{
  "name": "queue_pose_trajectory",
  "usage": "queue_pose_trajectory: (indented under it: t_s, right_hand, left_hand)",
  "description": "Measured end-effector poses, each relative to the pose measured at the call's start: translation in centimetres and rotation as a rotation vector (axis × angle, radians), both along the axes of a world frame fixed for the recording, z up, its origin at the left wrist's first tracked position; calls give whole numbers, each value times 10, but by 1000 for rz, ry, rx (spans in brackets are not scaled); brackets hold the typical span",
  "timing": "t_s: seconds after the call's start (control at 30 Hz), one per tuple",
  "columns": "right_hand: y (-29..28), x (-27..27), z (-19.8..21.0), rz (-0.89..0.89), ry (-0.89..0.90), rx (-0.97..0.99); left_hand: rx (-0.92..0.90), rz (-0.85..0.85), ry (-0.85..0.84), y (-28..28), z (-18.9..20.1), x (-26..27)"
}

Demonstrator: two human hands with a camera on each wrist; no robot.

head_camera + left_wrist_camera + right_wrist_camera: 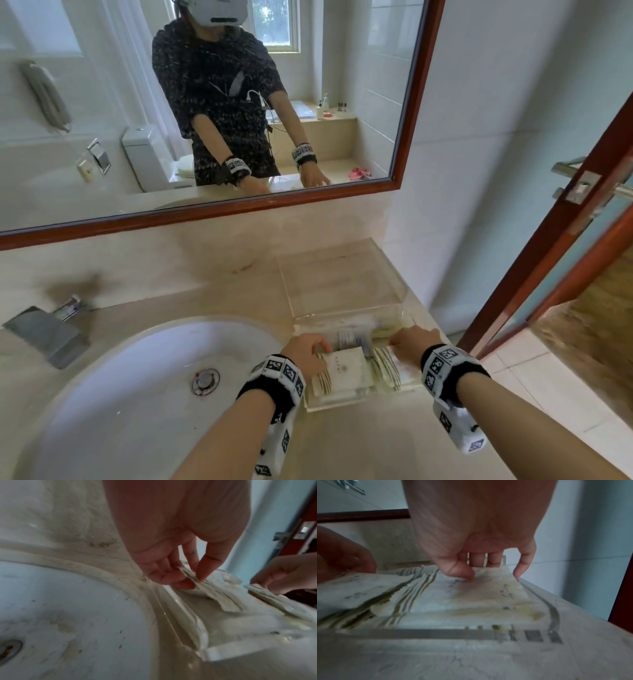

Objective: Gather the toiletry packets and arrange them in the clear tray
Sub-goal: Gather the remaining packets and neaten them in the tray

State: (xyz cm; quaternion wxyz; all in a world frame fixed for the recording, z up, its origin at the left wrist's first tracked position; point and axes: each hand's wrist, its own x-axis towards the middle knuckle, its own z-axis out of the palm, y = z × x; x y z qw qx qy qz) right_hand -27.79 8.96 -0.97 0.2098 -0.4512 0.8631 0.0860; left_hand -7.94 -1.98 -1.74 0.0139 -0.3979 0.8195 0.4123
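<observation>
A clear tray [342,281] lies on the beige counter, right of the sink. Several toiletry packets fill its near end: a white one [346,371] in the middle, with striped ones on either side. My left hand [308,346] pinches the far edge of a striped packet [216,593] between thumb and fingers at the tray's left side. At the right side, my right hand [411,339] holds a pale striped packet [479,592], thumb on top and fingers [493,559] curled behind its far edge. The far half of the tray holds nothing.
The white sink basin [137,394] and a metal faucet [51,329] sit to the left. A wood-framed mirror [239,212] hangs behind the counter. A brown door [565,212] with a metal handle stands open at the right. Bare counter [376,442] lies in front of the tray.
</observation>
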Motion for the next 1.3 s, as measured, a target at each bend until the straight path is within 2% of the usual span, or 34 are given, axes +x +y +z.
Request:
queue_pose_trajectory:
  t_s: [0.13,0.27,0.33,0.4,0.5,0.6,0.7,0.93,1.13,1.2,1.3]
  right_hand:
    - [2,2,-3,72,28,-3]
    - [7,3,-2,191,74,-112]
    - [9,6,-1,196,31,-196]
    - [11,10,0,178,-19,-238]
    - [17,18,-1,125,-54,-218]
    - [25,24,-2,73,-45,-213]
    - [30,26,2,40,-51,-173]
    - [34,25,3,15,-117,-88]
    - [31,27,2,30,-98,-34]
    - [26,28,10,32,-108,4]
    - [12,35,23,9,-114,-46]
  left_hand:
    - [-67,-82,-80,2,4,5]
    - [-220,-142,-156,3,5,7]
    - [-312,-181,-187,6,7,4]
    - [-347,-205,-140,11,10,-1]
    - [-312,-263,-64,24,14,-12]
    - [-272,-381,-173,39,13,-24]
    - [-307,-473,-308,47,12,-27]
    - [-262,-493,-360,46,7,-27]
    - [-253,-468,-298,44,-1,-22]
    - [-221,-424,-210,42,-2,-18]
    - [-172,-283,-26,36,2,-3]
